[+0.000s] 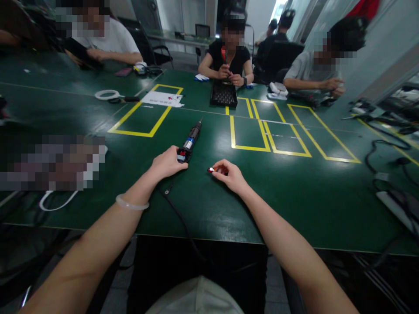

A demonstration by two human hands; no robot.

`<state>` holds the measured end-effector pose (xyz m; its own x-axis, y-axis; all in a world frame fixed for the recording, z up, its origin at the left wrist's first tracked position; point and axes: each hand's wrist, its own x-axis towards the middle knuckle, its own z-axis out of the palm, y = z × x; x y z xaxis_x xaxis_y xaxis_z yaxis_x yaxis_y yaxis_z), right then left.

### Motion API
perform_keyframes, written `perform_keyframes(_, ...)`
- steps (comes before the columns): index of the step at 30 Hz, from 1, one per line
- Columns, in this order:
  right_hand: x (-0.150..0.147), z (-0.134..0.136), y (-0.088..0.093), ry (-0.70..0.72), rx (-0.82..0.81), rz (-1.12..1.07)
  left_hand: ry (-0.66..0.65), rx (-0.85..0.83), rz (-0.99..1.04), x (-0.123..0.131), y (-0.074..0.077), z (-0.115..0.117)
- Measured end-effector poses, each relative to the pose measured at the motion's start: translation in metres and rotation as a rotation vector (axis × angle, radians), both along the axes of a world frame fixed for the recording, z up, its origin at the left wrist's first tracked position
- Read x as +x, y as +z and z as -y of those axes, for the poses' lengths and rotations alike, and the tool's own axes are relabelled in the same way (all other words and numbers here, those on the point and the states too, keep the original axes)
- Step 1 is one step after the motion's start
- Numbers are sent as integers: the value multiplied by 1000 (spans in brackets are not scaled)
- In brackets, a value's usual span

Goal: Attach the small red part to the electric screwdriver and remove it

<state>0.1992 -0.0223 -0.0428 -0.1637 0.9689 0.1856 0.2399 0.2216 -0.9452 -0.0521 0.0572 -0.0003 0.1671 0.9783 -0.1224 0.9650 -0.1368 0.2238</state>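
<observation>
My left hand [168, 163] is closed around the rear end of an electric screwdriver [190, 141]. The tool is black with a blue and silver band, and its thin bit points away from me. To the right, my right hand [229, 175] pinches a small red piece with a white spot [211, 170] just above or on the green table; its exact kind is too small to make out. Below my left hand lies a black cable [180, 214] with a small metal plug end, apart from the screwdriver. It runs over the near table edge.
Yellow tape rectangles [252, 148] mark the green table [203, 209]. A black tray [223, 95] stands at the far side, near a seated person. A white paper [162, 98] and a coiled white cord [108, 94] lie left. Black cables [371, 152] and a power strip [394, 209] are right.
</observation>
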Motion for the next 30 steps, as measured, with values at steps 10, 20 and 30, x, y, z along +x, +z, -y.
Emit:
perform_keyframes(10, 0, 3, 4, -12, 141, 146, -325, 59, 55, 46, -2, 41)
perform_keyframes(20, -2, 3, 0, -51, 243, 443, -391, 95, 113, 47, -6, 44)
perform_keyframes(30, 1, 5, 2, -32, 290, 477, -442, 95, 156, 47, -7, 44)
